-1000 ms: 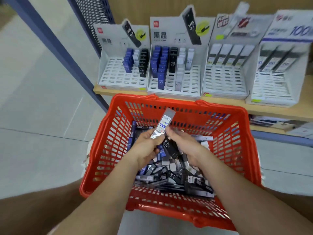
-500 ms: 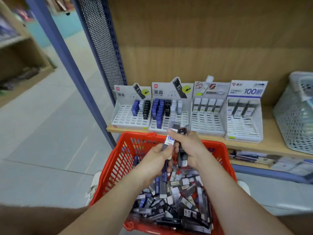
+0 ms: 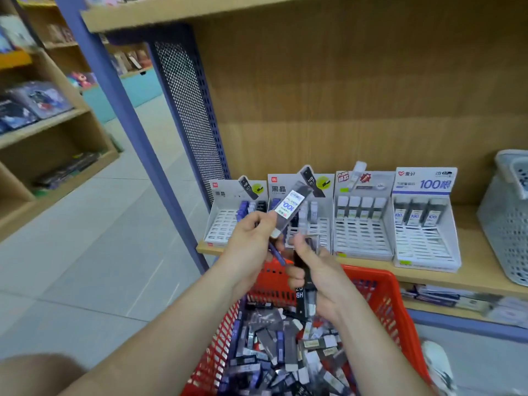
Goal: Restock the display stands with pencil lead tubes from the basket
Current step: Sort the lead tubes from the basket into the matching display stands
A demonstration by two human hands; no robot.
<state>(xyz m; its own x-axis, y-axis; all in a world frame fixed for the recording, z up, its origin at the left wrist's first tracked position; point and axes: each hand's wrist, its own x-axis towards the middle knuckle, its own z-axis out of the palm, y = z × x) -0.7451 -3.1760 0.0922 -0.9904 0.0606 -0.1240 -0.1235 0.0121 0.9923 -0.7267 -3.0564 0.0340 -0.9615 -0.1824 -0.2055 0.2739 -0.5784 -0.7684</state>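
Holding more than one tube in each hand was your main exposure. Your left hand (image 3: 251, 241) pinched a grey labelled tube (image 3: 288, 208) between the thumb and curled fingers, its free end angled up and away past the thumb. A thin blue tube (image 3: 276, 255) poked out below the same hand, toward your right hand (image 3: 323, 270). That hand was curled round an upright black tube (image 3: 301, 295) marked HB. Something paler sat beside it, and I could not tell how many tubes that hand held.

The cases looked like smooth, hard plastic, slim and flat-sided. I judged that loosening either grip to free one tube could have let another slide out. A drop straight down would have landed in the red basket (image 3: 383, 284) beneath both hands, among the loose tubes (image 3: 285, 352) heaped there. A drop further left would have hit the tiled floor (image 3: 100, 252).

Beyond your hands, four display stands (image 3: 361, 238) stood side by side on the wooden shelf (image 3: 471, 274). The 100 stand (image 3: 425, 241), beyond and to the right of your right hand, carried the same blue print as the labelled tube, so it seemed to be that tube's home. A hasty read could have sent the tube into a neighbouring stand instead.

The stands looked like light printed card with white, stepped, slotted trays. A tube pushed into a narrow slot at a tilt could have jammed, toppled the upright tubes beside it, or shoved the whole stand back. The basket was a rigid plastic lattice with open slots in its walls.
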